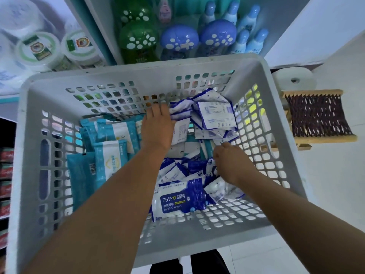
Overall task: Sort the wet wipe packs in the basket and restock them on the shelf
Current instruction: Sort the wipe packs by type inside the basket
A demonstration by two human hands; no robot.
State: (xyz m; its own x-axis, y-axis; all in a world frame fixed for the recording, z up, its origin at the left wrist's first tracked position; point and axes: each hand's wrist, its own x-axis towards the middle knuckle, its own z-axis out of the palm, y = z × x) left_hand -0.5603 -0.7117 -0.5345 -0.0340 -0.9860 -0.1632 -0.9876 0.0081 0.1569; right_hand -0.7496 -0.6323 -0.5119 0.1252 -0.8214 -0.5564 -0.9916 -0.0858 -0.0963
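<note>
Mid-frame basket [126,76] | teal packs [110,153] left, blue packs [177,198] right | left hand [157,127] flat on packs | right hand [229,165] curled, grip unclear | shelf [102,36] restock pending

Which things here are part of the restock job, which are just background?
Job:
- basket
- teal wipe packs
- blue alcohol wipe packs
- left hand, flat on the packs
- right hand, reaching among the blue packs

Background:
- green and blue mushroom-shaped bottles
- round tubs
- wooden rack
</note>
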